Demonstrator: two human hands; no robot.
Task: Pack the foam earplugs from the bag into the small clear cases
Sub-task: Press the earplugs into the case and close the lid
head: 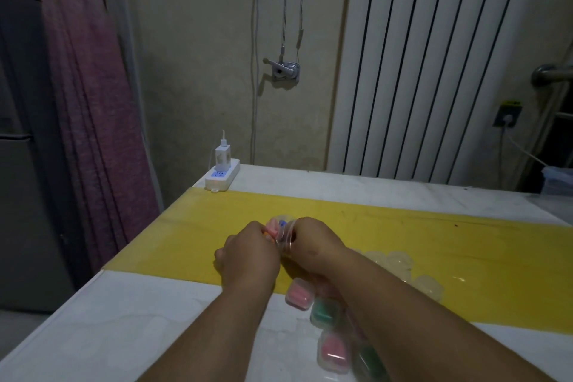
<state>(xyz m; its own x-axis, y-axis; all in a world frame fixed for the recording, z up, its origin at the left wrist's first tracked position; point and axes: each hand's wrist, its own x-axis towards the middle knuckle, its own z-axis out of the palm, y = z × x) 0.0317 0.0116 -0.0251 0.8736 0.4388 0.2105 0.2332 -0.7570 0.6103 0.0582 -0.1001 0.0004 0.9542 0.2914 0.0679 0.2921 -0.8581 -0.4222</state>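
Observation:
A clear plastic bag [282, 230] with pink and blue foam earplugs [273, 225] sits on the yellow strip of the table, held between both hands. My left hand [248, 254] grips the bag's left side, fingers curled away from view. My right hand [313, 237] grips its right side. Below my right forearm lie several small clear cases: one with pink earplugs [298, 293], one with green [324, 313], another pink one [334, 352]. Several empty clear cases [400, 262] lie to the right of my right wrist.
A white table [130, 316] carries a yellow strip [434, 257] across its middle. A white power strip with a charger [222, 175] sits at the far left corner. A white radiator stands behind the table, a purple curtain to the left.

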